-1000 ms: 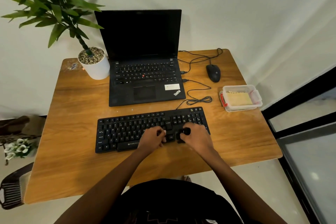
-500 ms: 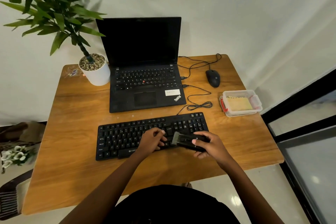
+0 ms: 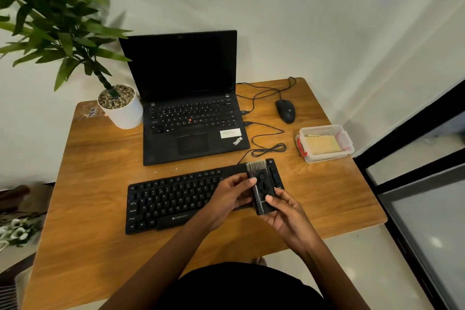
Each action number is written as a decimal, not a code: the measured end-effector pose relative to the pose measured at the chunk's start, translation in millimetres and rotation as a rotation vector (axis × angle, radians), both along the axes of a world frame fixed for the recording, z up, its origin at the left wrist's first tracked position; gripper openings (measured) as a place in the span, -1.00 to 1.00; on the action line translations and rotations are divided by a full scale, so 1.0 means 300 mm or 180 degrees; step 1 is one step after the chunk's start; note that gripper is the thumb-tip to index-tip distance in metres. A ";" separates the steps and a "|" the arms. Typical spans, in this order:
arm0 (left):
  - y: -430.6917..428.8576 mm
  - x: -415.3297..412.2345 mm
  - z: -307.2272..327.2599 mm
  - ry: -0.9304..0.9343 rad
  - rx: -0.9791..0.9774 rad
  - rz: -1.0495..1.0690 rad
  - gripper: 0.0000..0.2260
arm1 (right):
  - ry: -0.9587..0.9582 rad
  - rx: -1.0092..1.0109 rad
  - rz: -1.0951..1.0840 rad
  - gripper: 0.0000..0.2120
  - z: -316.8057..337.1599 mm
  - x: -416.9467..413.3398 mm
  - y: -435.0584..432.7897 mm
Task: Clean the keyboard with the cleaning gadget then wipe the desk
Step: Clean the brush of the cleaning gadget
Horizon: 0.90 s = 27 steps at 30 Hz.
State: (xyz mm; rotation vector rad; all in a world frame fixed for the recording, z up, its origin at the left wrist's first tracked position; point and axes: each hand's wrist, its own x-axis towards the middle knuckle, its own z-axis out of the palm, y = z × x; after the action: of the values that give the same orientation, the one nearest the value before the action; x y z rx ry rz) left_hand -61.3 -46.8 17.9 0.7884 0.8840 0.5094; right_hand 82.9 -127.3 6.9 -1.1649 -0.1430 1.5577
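Gadget (image 3: 261, 191) is now up off the keys, held just above the right end of the keyboard (image 3: 176, 199), long axis pointing away from the person, bristles (image 3: 256, 165) at the far end. Half a sec ago it lay sideways low over the keys in the R hand (image 3: 285, 212) alone, brush end to the left; a sec ago both hands were down on the keys over it. So: lifted, turned, & taken in two hands.

R hand cups the near end, thumb on the top face. L hand (image 3: 231, 196) pinches the left edge, fingers curled to it. Face is dark & a bit blurred, so possibly the L hand is working some part there; can't say which.

Reads as setting up the tool, not sweeping yet. Keyboard pass looks mostly ahead, desk (image 3: 100, 158) wipe untouched. Cloth (image 3: 320, 145) sits in the box (image 3: 344, 134) at right, well apart from both hands.
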 end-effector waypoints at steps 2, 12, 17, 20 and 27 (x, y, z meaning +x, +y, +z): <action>-0.005 -0.004 0.012 0.0034 0.0083 0.0011 -0.83 | -0.0162 -0.0023 0.0047 -0.12 0.001 -0.002 -0.003; -0.013 0.001 0.027 0.0494 0.0782 -0.0065 -0.62 | -0.0866 -0.0038 0.0166 -0.70 0.069 -0.039 0.004; -0.027 0.008 0.026 0.0554 0.0840 0.0278 -0.82 | -0.0925 -0.0114 0.0199 -0.66 0.062 -0.053 0.007; -0.028 0.005 0.033 0.0604 0.0769 0.0353 -0.91 | -0.0922 -0.0164 0.0174 -0.70 0.057 -0.065 0.008; -0.032 0.019 0.040 0.0476 0.0494 0.0425 -0.89 | -0.0992 -0.0255 0.0005 -0.58 0.043 -0.085 0.016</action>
State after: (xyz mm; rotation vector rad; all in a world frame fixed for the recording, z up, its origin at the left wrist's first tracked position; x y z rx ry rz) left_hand -55.6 -56.5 29.8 0.9217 1.0495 0.6487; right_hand 57.5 -122.4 19.7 -1.4670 -0.2895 1.3851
